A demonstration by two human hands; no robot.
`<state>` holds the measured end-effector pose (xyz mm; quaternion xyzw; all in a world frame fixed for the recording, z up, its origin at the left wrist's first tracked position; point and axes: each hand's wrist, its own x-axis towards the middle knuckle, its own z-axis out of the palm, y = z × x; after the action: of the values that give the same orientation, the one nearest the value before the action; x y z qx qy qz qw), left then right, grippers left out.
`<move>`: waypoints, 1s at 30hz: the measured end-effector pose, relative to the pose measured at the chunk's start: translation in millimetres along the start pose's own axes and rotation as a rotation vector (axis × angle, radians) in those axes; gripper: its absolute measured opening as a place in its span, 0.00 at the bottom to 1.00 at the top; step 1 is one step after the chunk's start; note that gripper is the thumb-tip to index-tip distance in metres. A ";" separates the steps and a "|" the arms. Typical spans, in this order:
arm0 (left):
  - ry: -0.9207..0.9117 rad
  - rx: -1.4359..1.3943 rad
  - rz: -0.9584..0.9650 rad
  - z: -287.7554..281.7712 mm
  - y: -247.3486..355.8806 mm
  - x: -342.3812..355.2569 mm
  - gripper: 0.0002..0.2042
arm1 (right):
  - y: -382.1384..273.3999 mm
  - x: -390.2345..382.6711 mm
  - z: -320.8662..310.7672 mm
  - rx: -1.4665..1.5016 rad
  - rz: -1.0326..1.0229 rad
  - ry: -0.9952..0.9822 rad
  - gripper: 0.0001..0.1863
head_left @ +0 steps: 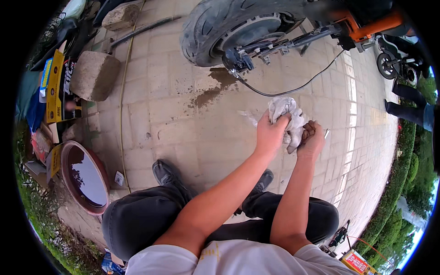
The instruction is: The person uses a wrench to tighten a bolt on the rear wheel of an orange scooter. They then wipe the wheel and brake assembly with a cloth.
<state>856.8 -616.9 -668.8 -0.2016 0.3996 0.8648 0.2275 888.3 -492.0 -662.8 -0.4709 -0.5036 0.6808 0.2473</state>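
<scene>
A crumpled white cloth [285,113] with grey smudges and finger-like folds hangs between my hands, above the paving. My left hand [271,133] is closed around its left side, thumb on top. On the cloth's right side my right hand [312,139] is closed too, its fingertips darkened with grime. A short shiny metal end [327,133] sticks out beside the right hand; the rest of that piece is hidden. Beyond my hands a black cable [293,94] loops from the hub of a large rear tyre [201,39].
A reddish basin of liquid [101,174] stands at the left, near a stone block [95,75] and a yellow-black box [57,87]. A thin hose [123,101] runs along the paving. Wet stains [215,87] lie below the tyre. Another person's legs [412,103] show at far right.
</scene>
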 end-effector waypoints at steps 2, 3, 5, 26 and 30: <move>-0.053 -0.018 -0.002 15.2 4.0 -3.2 0.15 | -5.0 9.0 -14.4 -0.001 -0.048 0.137 0.10; -0.045 -0.017 -0.010 20.7 6.9 -5.5 0.15 | -3.4 14.5 -22.2 0.002 -0.066 0.207 0.11; -0.063 -0.031 -0.065 43.5 11.1 -14.5 0.15 | 21.4 46.6 -65.8 0.039 0.001 0.264 0.09; -0.136 -0.134 -0.025 -29.3 75.8 45.8 0.17 | 102.4 45.3 -29.5 -0.747 0.108 -0.690 0.18; -0.152 -0.115 0.004 -18.3 73.4 42.7 0.17 | 46.6 66.7 -49.5 -0.817 0.184 -0.584 0.17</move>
<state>784.4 -663.7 -658.4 -0.1474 0.3314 0.8995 0.2437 909.9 -432.7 -734.2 -0.3616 -0.7333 0.5505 -0.1689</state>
